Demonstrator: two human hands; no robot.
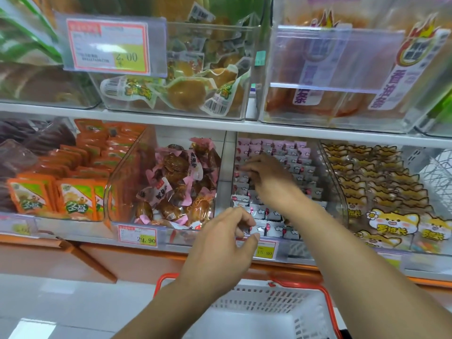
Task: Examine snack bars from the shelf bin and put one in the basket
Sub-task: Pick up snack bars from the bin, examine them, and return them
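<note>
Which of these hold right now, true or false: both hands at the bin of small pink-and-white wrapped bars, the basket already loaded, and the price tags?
1. The right hand reaches into the clear plastic bin of small pink-and-white wrapped snack bars. True.
2. The left hand rests on the bin of orange packets. False: it is at the front edge of the snack bar bin, fingers curled.
3. The white plastic basket with orange handles sits below the hands. True.
4. A snack bar already lies in the basket. False: none shows in the visible part.
5. The yellow price tag under the snack bar bin reads 29.90. False: it reads 15.80.
</note>
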